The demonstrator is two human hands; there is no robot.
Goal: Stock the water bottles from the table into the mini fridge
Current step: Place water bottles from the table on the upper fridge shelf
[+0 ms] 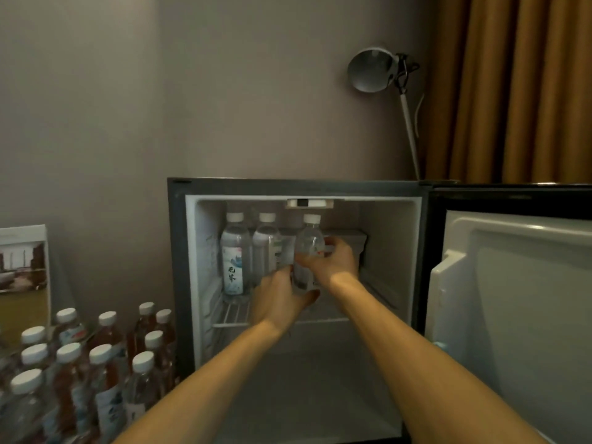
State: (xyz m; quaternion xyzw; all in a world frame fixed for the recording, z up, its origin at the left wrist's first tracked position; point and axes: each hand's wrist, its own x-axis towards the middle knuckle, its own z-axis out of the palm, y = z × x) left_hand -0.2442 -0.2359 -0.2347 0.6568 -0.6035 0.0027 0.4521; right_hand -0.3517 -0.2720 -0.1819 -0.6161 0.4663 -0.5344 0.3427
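- In the upper compartment of the mini fridge [179, 251], over the wire shelf [230, 317]: held water bottle [309, 241], clear, with a white cap.
- Long axis close to vertical; cap pointing up toward the fridge ceiling, tipped a touch to the right; base down and hidden behind fingers, so impossible to tell whether resting on the shelf.
- Left hand [278, 299] wrapped round the lower body of that bottle, fingers curled, thumb near the base.
- Right hand [333, 261] gripping the middle of the same bottle from the right, fingers curled round its far side.
- Just to its left, two water bottles [235, 251] upright side by side on the shelf, caps up, the leftmost near the left wall with its label facing out.
- Fridge door [512, 315] swung wide open to the right.
- At lower left, beside the fridge: cluster of capped bottles [96, 363], all upright, some clear, some brown.
- Desk lamp [373, 70] rising from the fridge top at right rear; ochre curtain [512, 91] behind.
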